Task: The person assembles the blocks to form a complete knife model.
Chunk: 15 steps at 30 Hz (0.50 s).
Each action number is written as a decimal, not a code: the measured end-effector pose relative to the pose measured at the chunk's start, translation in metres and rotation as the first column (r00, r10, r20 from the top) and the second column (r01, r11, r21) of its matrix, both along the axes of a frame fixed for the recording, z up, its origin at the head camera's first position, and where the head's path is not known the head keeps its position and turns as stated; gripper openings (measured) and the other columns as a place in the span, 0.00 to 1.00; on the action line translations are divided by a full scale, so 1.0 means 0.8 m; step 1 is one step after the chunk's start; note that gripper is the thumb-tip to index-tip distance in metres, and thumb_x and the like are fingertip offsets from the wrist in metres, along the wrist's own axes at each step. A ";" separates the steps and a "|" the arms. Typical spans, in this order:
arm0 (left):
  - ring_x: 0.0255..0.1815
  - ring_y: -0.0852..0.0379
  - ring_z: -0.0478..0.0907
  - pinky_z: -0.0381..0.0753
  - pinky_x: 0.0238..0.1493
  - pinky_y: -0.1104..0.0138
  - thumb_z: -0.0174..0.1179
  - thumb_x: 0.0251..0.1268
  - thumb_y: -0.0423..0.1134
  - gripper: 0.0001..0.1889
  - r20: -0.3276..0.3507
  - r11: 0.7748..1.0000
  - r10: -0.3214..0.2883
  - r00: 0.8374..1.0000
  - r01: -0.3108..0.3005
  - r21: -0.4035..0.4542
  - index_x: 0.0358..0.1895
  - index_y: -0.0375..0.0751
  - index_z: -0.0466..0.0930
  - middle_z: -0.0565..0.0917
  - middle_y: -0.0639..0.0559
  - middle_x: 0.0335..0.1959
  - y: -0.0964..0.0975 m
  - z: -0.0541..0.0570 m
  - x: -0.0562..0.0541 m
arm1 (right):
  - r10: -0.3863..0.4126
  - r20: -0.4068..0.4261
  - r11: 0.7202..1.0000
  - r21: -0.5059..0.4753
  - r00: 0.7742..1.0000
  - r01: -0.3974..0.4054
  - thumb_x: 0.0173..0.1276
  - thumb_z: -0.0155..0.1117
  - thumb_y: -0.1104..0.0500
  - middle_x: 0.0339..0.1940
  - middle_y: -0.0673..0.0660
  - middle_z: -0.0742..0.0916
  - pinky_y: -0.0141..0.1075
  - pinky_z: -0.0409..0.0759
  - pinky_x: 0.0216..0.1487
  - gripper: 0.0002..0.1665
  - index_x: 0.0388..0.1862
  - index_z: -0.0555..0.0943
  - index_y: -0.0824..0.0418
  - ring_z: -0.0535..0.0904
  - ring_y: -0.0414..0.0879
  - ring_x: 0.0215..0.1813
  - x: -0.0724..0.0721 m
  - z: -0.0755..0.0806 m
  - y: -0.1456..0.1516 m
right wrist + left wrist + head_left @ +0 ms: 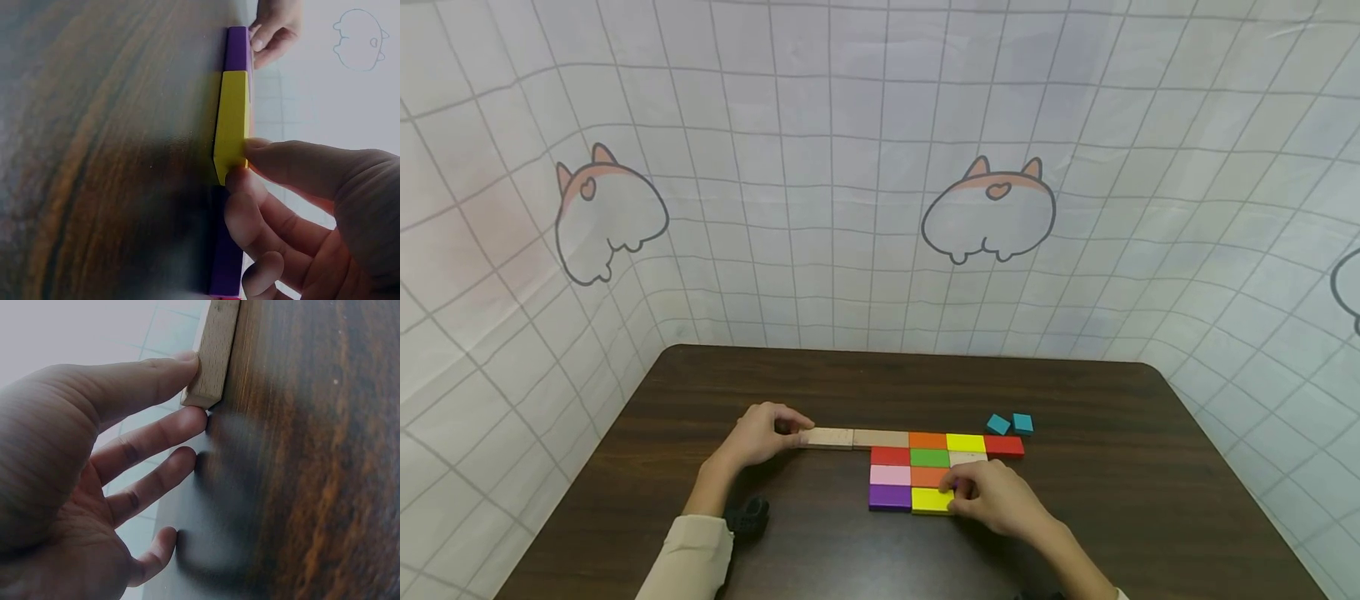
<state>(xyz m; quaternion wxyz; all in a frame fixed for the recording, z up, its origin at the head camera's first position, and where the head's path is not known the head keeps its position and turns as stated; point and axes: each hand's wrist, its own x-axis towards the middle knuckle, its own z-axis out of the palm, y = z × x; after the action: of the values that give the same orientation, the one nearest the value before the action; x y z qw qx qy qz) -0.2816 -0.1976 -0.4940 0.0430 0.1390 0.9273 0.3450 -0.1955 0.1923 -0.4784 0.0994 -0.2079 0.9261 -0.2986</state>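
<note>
My left hand [762, 433] is at the left end of a row of blocks. Its thumb and index finger pinch the end of a plain wooden block [829, 437], while the other fingers spread apart over the table. Across the layout, my right hand [1000, 500] holds a yellow block [931, 501] by its right end between thumb and curled fingers. That yellow block sits in the front row beside a purple block [890, 497]. In the right wrist view another purple block [226, 250] shows past the yellow one, partly covered by fingers.
Behind these lie flat red [891, 456], green [929, 457], pink [890, 475] and orange [927, 439] blocks, packed edge to edge. Two small teal blocks [1022, 424] lie apart at the back right. A grid-patterned curtain [805, 208] surrounds the dark wooden table [820, 550].
</note>
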 end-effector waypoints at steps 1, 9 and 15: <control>0.37 0.60 0.77 0.77 0.41 0.62 0.72 0.64 0.41 0.07 0.003 1.000 0.001 1.000 -0.001 0.002 0.44 0.54 0.92 0.85 0.58 0.37 0.000 0.000 0.000 | 0.002 -0.002 1.000 -0.001 1.000 -0.002 0.64 0.75 0.59 0.25 0.41 0.82 0.31 0.74 0.32 0.08 0.42 0.88 0.50 0.74 0.37 0.28 0.000 0.000 0.000; 0.37 0.60 0.77 0.77 0.41 0.62 0.72 0.64 0.41 0.07 0.007 1.000 0.008 1.000 -0.008 0.005 0.44 0.54 0.92 0.85 0.58 0.37 0.001 0.000 0.001 | 0.007 0.005 1.000 -0.004 1.000 -0.007 0.64 0.75 0.59 0.26 0.41 0.82 0.31 0.74 0.32 0.08 0.41 0.87 0.50 0.74 0.37 0.28 -0.003 -0.001 0.000; 0.38 0.59 0.76 0.77 0.41 0.62 0.72 0.64 0.41 0.08 0.006 1.000 0.004 1.000 -0.004 0.002 0.44 0.54 0.92 0.85 0.58 0.36 0.002 0.001 0.001 | -0.003 0.011 0.999 -0.051 1.000 0.004 0.67 0.73 0.55 0.26 0.43 0.82 0.31 0.76 0.31 0.06 0.42 0.88 0.51 0.75 0.38 0.28 -0.012 0.005 0.017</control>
<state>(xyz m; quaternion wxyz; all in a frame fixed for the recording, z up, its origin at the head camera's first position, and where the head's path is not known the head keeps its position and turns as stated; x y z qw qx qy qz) -0.2808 -0.1959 -0.4932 0.0450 0.1362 0.9271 0.3462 -0.2049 0.2061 -0.4742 0.0988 -0.2071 0.9180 -0.3235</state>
